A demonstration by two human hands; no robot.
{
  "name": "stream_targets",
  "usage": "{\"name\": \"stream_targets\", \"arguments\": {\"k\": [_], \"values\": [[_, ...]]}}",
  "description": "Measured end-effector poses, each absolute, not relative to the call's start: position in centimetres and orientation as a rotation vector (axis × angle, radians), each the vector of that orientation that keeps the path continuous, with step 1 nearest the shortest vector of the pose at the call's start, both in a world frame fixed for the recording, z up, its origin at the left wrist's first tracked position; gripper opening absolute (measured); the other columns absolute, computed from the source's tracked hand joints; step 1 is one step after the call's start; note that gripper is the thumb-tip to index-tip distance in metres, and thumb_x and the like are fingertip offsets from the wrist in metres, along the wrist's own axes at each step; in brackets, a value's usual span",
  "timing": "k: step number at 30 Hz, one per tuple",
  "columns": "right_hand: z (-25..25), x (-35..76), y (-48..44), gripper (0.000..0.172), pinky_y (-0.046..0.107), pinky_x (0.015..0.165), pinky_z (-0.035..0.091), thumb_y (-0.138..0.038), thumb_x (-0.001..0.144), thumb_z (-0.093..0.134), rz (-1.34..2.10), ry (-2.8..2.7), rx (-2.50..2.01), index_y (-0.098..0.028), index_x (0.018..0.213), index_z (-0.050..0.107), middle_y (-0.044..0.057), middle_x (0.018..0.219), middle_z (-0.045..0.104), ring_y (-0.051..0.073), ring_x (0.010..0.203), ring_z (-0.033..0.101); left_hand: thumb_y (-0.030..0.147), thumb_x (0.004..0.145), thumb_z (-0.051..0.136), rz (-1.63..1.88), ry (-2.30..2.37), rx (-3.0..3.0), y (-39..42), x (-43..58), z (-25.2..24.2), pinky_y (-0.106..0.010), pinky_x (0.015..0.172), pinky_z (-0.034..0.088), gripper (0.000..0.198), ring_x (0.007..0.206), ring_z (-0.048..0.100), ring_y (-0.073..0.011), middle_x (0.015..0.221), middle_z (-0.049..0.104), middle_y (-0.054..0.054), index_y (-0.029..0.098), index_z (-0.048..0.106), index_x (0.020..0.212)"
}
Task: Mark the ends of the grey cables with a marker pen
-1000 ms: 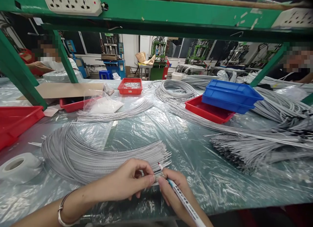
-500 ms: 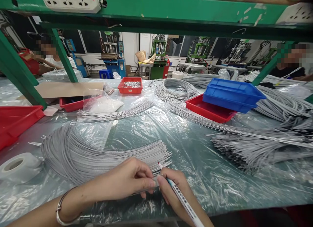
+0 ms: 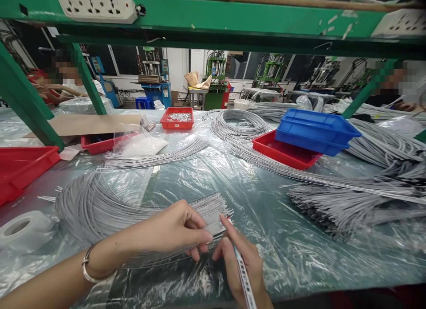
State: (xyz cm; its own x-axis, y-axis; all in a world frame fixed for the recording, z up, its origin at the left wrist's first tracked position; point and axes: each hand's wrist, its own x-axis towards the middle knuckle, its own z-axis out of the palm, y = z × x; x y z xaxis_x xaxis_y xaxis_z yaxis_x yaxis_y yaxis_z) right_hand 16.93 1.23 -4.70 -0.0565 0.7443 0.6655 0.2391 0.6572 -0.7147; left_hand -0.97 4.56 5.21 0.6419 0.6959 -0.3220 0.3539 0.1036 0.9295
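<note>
My left hand (image 3: 176, 227) is closed in a pinch over the near bundle of thin grey cables (image 3: 123, 207). Thin grey cable strands run under its wrist towards the pinched fingertips, but the tips hide most of what they hold. Just to the right, my right hand (image 3: 244, 260) grips a white marker pen (image 3: 244, 273) with dark print on its barrel. The pen slants up, its red tip partly behind my outstretched index finger. Both hands' fingertips are close together but apart, near the cut ends of the bundle.
A clear tape roll (image 3: 26, 229) lies at left, near a red bin (image 3: 26, 167). Further back are a red tray of small metal parts (image 3: 177, 118), blue bins (image 3: 316, 129) on a red tray (image 3: 282, 151), and more cables (image 3: 339, 207). A green frame (image 3: 233, 21) spans above; two people sit beyond.
My right hand has drawn slightly down and its index finger has straightened along the pen. The pen stands steeper. A gap has opened between the two hands' fingertips; my left hand has risen slightly.
</note>
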Motion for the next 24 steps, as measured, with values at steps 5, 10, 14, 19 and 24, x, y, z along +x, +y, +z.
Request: {"name": "stream_targets", "arguments": {"k": [5, 10, 14, 19, 24], "values": [[-4.9, 16.9, 1.7, 0.057, 0.024, 0.052, 0.045, -0.005, 0.092, 0.045, 0.272, -1.714, -0.796, -0.026, 0.145, 0.042, 0.000, 0.069, 0.062, 0.014, 0.056, 0.057, 0.039, 0.087, 0.064, 0.348, 0.895, 1.475, 5.3, -0.7, 5.3, -0.020, 0.057, 0.049, 0.029, 0.062, 0.065, -0.0123, 0.072, 0.069, -0.006, 0.013, 0.071, 0.075], [-4.5, 16.9, 1.7, 0.064, 0.026, 0.058, 0.048, -0.002, 0.090, 0.049, 0.154, -1.743, -0.848, -0.026, 0.148, 0.036, 0.002, 0.074, 0.063, 0.015, 0.060, 0.056, 0.044, 0.080, 0.070, 0.397, 0.852, 1.443, 5.6, 0.1, 4.6, -0.023, 0.058, 0.052, 0.032, 0.060, 0.065, -0.0142, 0.067, 0.068, -0.005, 0.013, 0.072, 0.076], [-4.9, 16.5, 1.5, 0.062, 0.027, 0.061, 0.050, -0.002, 0.090, 0.047, 0.167, -1.740, -0.841, -0.024, 0.147, 0.037, 0.001, 0.070, 0.062, 0.015, 0.061, 0.056, 0.049, 0.079, 0.071, 0.405, 0.856, 1.401, 5.9, 0.3, 4.2, -0.022, 0.055, 0.050, 0.037, 0.053, 0.062, -0.0115, 0.071, 0.068, -0.005, 0.012, 0.070, 0.072], [-5.0, 17.2, 2.1, 0.044, 0.023, 0.054, 0.046, -0.016, 0.093, 0.048, 0.373, -1.695, -0.933, -0.020, 0.136, 0.051, 0.001, 0.068, 0.062, 0.013, 0.056, 0.057, 0.048, 0.080, 0.069, 0.388, 0.858, 1.472, 6.0, -0.3, 4.5, -0.022, 0.055, 0.048, 0.037, 0.052, 0.060, -0.0103, 0.073, 0.068, -0.005, 0.012, 0.068, 0.072], [-3.0, 18.5, 2.5, 0.040, 0.022, 0.045, 0.028, -0.048, 0.093, 0.047, 1.007, -1.734, -0.957, -0.017, 0.068, 0.050, -0.005, 0.050, 0.040, 0.009, 0.045, 0.037, 0.033, 0.087, 0.059, 0.238, 0.870, 1.551, 5.3, -0.3, 4.8, -0.021, 0.056, 0.048, 0.026, 0.055, 0.061, -0.0108, 0.069, 0.066, -0.004, 0.013, 0.066, 0.071]]}}
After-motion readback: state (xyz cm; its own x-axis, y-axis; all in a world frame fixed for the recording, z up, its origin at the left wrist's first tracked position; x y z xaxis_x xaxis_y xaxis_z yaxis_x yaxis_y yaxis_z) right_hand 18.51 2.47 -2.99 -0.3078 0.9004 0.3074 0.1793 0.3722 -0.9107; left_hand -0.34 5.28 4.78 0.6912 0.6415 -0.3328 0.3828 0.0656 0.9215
